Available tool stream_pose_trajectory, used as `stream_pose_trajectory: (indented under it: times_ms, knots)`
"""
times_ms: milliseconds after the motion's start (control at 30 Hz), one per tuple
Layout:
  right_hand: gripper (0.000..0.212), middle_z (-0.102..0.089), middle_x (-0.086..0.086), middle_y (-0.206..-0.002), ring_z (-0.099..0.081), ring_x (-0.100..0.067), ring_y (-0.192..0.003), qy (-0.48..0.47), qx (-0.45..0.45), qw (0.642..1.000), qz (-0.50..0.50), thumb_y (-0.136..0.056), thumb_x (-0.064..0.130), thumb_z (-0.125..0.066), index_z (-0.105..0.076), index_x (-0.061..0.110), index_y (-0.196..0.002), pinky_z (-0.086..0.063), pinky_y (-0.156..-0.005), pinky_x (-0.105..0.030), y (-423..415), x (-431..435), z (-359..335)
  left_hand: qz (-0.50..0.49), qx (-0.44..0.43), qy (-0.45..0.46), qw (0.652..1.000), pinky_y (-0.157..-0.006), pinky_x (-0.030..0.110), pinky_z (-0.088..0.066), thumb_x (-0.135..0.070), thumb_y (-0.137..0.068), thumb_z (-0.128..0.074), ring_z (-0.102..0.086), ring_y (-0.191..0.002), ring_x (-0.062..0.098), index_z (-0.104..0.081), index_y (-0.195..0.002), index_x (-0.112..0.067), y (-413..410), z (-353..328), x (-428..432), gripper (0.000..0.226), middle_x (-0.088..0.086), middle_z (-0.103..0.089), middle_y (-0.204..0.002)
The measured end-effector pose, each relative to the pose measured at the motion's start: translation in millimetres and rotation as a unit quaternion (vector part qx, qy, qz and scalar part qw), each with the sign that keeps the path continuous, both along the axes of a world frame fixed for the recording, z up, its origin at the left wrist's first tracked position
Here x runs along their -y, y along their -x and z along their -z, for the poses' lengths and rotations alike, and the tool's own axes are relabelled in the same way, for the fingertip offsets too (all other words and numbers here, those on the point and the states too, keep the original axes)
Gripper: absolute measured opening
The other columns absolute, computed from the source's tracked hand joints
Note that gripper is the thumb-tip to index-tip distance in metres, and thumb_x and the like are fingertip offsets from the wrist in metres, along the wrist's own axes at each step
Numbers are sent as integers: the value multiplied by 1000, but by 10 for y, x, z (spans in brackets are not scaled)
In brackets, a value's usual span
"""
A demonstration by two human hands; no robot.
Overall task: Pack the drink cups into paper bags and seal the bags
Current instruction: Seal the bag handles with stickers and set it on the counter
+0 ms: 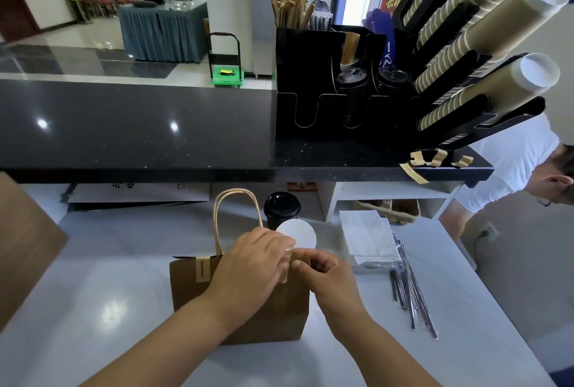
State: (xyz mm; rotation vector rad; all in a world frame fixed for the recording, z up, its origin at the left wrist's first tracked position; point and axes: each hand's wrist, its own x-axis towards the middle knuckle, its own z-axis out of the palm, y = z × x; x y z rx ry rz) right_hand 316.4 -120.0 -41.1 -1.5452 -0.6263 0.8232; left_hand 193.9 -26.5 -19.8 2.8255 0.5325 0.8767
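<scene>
A brown paper bag [242, 302] with twisted paper handles stands upright on the white table [93, 278]. One tan sticker strip [202, 269] is stuck over its folded top edge at the left. My left hand [248, 265] presses on the bag's top at the middle. My right hand [323, 268] pinches a second tan sticker strip [296, 262] against the top edge at the right. Just behind the bag stand a cup with a black lid [281, 208] and a cup with a white lid [299, 234]. The bag's contents are hidden.
Folded napkins [366, 237] and wrapped straws [410, 293] lie right of the bag. The black counter [139, 128] carries a lid organiser [326, 82], cup dispenser racks [466, 54] and spare stickers [435, 158]. A person in white [512, 163] bends at the right. Cardboard [21, 246] stands at the left.
</scene>
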Motion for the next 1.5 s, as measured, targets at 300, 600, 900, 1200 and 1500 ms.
stream_pose_trajectory:
  times_ms: [300,600,900,1200,1500]
  knots:
    - [13,-73,9,-80,-66,-3,-78,3,4,1000,-6,-81,17,-72,-74,29,-80,-48,-62,-10,7,10,2,-56,-115,2,992,-77,27,-48,-38,-62,-81,-57,-93,21,-61,-117,-24,-52,-53,-69,60,-3,-62,-100]
    - [13,-72,11,-79,-66,-3,-80,13,16,1000,-19,-81,17,-72,-73,30,-80,-50,-63,-10,-8,13,-11,-58,-170,14,984,-100,31,-33,-47,-79,-65,-32,-122,23,-29,-143,-28,-108,-28,-150,76,-4,-46,-135]
    - [16,-72,14,-78,-66,-5,-78,25,32,999,-20,-82,18,-71,-72,33,-78,-46,-59,-8,41,23,-49,-20,-179,-53,982,-90,29,-42,-47,-70,-74,-48,-108,23,-55,-128,-24,-22,-131,-117,65,-3,-60,-118]
    - [11,-72,11,-81,-65,-9,-81,38,29,999,-17,-82,19,-71,-72,30,-82,-46,-58,-9,53,14,-59,-2,-139,-139,980,-73,27,-51,-51,-49,-85,-60,-81,19,-69,-104,-21,56,-89,-161,65,-3,-68,-85]
    - [14,-72,5,-78,-67,-11,-78,23,31,999,-39,-79,13,-72,-74,26,-79,-49,-61,-13,-5,16,-74,31,-34,-170,984,-97,30,-31,-24,-61,-83,-44,-112,16,-47,-128,-17,312,-70,-192,77,1,-66,-113]
